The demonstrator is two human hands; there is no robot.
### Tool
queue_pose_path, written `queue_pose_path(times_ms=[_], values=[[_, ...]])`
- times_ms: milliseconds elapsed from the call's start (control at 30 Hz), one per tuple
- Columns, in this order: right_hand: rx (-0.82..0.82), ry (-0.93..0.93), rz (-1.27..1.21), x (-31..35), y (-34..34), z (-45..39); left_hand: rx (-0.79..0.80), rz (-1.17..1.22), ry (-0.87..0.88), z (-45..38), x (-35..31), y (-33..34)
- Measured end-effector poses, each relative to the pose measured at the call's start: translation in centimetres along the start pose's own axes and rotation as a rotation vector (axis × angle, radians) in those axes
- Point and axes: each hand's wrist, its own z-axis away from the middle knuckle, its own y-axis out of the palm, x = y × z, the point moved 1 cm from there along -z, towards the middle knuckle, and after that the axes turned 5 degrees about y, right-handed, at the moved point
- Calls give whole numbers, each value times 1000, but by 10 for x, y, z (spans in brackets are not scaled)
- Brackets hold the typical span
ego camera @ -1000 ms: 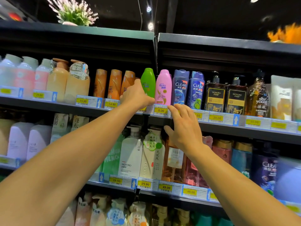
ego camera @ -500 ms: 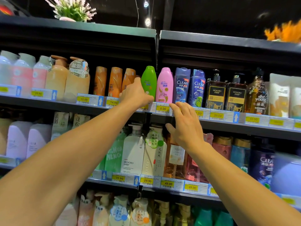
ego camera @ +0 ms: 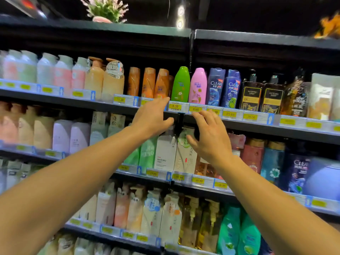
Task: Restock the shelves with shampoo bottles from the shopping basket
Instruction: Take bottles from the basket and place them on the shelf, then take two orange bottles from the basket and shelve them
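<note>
Two bare forearms reach up from the lower corners of the frame toward a store shelf unit packed with shampoo bottles. The left hand (ego camera: 151,116) sits just left of centre with its fingers extended and relaxed, grasping nothing; its fingertips lie at the price-label strip (ego camera: 184,107) on the front edge of the upper shelf. The right hand (ego camera: 209,137) hovers just right of centre, a little lower, fingers spread and loosely bent — its grip is also released and empty. Directly above the hands, upright on the upper shelf, stand a green bottle (ego camera: 181,84) and a pink bottle (ego camera: 197,86) side by side, neither touched by a hand. To their left is a row of orange bottles (ego camera: 148,82); to their right are two blue bottles (ego camera: 223,87) marked CLEAR, then dark pump bottles (ego camera: 261,94). Lower shelves in the bottom half of the frame hold white, peach and green bottles, somewhat blurred. A potted plant (ego camera: 104,9) with pink flowers sits on top of the unit — upper left of the frame.
</note>
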Motion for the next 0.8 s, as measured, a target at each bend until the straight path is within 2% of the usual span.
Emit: queue_pose_path(times_ms=[133,467,633,800], values=[[68,1,-47,18,-10,36,75,-103,33,56,-8,-16],[285,48,-181,90,2,159,319,-161,74,222,-11,-43],[462,67,-261,143,32,235,415,-134,39,318,16,-43],[645,74,-302,207,76,315,599,-89,-13,419,63,-36]])
